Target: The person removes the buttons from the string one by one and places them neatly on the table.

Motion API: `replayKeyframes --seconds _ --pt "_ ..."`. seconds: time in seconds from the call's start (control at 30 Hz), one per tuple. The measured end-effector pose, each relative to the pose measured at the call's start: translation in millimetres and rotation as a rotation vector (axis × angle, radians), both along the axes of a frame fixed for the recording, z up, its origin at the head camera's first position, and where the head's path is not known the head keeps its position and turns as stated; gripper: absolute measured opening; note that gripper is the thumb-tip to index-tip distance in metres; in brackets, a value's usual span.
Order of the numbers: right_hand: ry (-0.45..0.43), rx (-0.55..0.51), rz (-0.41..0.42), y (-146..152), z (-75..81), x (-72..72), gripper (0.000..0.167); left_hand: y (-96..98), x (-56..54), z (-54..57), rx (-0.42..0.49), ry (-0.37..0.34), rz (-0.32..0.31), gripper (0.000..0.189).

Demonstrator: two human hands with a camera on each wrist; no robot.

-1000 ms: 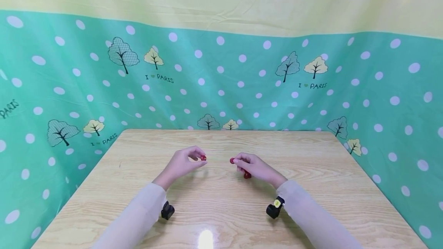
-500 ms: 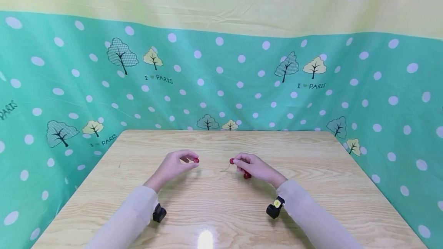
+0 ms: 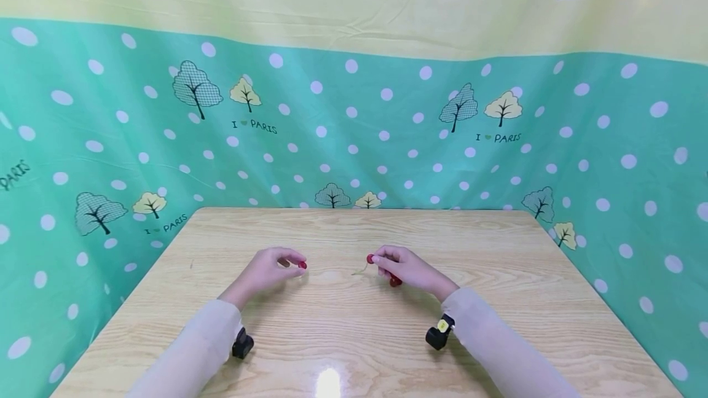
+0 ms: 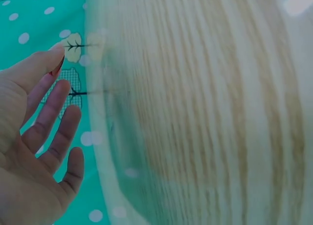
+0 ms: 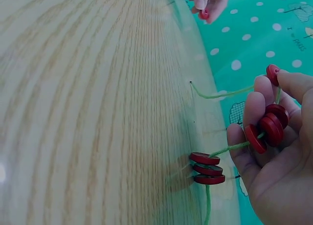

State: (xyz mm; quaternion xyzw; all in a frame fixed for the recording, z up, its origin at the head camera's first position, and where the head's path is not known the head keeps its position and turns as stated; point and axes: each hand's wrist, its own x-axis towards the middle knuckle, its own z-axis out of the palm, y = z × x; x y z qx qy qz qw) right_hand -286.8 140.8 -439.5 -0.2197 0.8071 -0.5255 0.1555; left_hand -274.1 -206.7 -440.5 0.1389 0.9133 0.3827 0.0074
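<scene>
My left hand [image 3: 269, 268] pinches a small red button [image 3: 302, 265] between thumb and index finger, above the left middle of the table. In the left wrist view the button [image 4: 58, 66] shows edge-on, and the other fingers are spread loosely. My right hand [image 3: 402, 265] pinches another red button [image 5: 272, 74] at its fingertips. A green string [image 5: 225, 94] runs from there, its loose end hanging to the left. Several red buttons [image 5: 270, 129] are threaded on the string across the palm. Lower along it hang more red buttons [image 5: 207, 168], close to the tabletop.
The light wood-grain table [image 3: 343, 336] spreads under both hands. A green dotted curtain [image 3: 354, 128] closes off the back and sides. Black wrist cameras [image 3: 242, 344] are strapped below each sleeve.
My left hand has moved left and nearer to me with its button, away from the right hand. The string's loose end now shows beside my right hand, which has barely moved.
</scene>
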Motion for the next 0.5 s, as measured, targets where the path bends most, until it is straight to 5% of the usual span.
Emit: replayKeyframes --seconds 0.5 --pt "0.02 0.018 0.01 -1.6 1.5 1.2 0.039 20.6 -4.5 -13.6 -0.029 0.008 -0.099 0.026"
